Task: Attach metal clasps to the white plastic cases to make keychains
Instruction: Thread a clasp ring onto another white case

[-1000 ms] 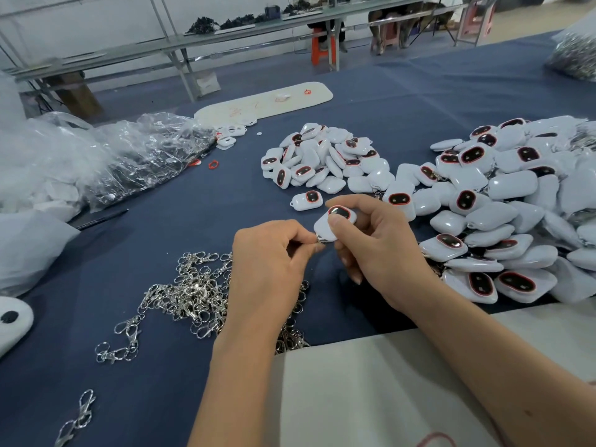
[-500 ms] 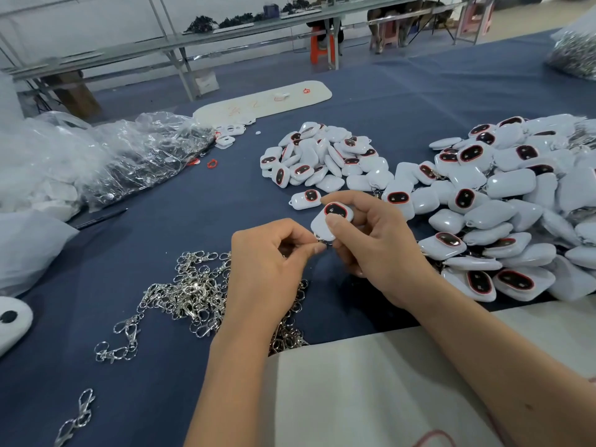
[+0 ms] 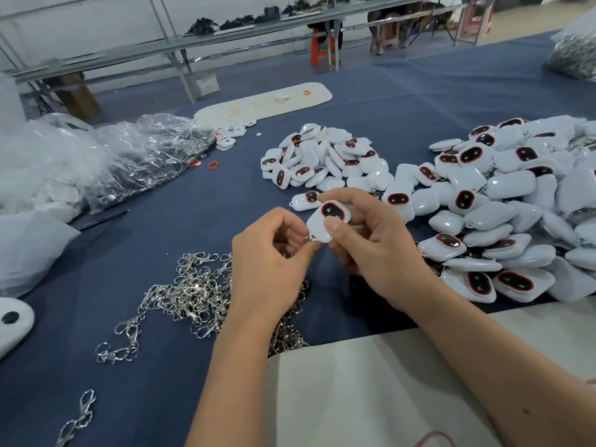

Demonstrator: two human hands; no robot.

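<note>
While the blue-covered counter is carrying pretty much everything here, the biggest thing on it is the big heap of white cases spreading along the right side, lots of them showing that dark window with the red rim. Some metal is poking out between them, so I'm guessing that's the done pile, but I can't say for sure. A smaller pile of cases is sitting further back near the middle, probably the ones still waiting. Over on the left a crinkly clear plastic bag is lying slumped, and nearer the person a tangle of silver clasps is spreading out beside the left wrist.

Now the actual step: the right hand is gripping one white case up off the counter, thumb pressing on its front and the other fingers curling behind it. The left hand is pinching a small metal clasp ring right at the bottom corner of that case, fingers curled tight around it.

So I'd say it's mid-attachment, with the ring being worked onto the case's corner loop. Whether it's already through is too tiny to tell. Next move is probably feeding it fully through while the case is being held steady, then dropping it onto a pile.
</note>
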